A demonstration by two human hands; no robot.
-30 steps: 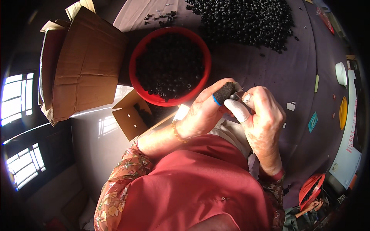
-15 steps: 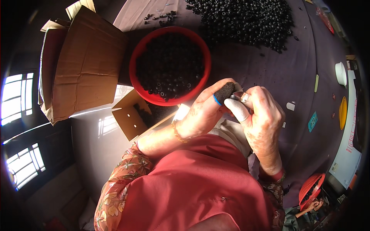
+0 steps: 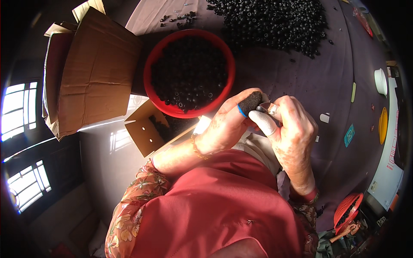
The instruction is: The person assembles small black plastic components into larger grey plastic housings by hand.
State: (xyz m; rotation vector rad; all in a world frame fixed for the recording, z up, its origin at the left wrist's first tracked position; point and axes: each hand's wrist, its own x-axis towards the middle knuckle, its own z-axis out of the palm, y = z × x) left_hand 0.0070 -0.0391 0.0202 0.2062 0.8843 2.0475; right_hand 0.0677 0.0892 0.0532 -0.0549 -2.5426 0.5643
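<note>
My left hand (image 3: 229, 124) and my right hand (image 3: 297, 129) meet in front of my red apron. A black finger sleeve with a blue edge (image 3: 251, 104) covers my left thumb, and a white finger cot (image 3: 263, 122) is on my right thumb. Pinched in my left fingers is a small black round part (image 3: 259, 109), mostly hidden. Between my right thumb and fingers sits a small shiny metal piece (image 3: 272, 109), touching or very near the black part; its kind is unclear. Just beyond my left hand stands a red basin (image 3: 232, 73) full of similar black parts.
A large heap of black parts (image 3: 275, 26) lies at the far side of the purple-grey cloth. To the left are a tall cardboard box (image 3: 97, 77) and a small open carton (image 3: 142, 133) holding black bits. A red colander (image 3: 346, 210) stands lower right.
My right thumb has shifted very slightly toward the left against the small part. Both hands otherwise stay in the same place.
</note>
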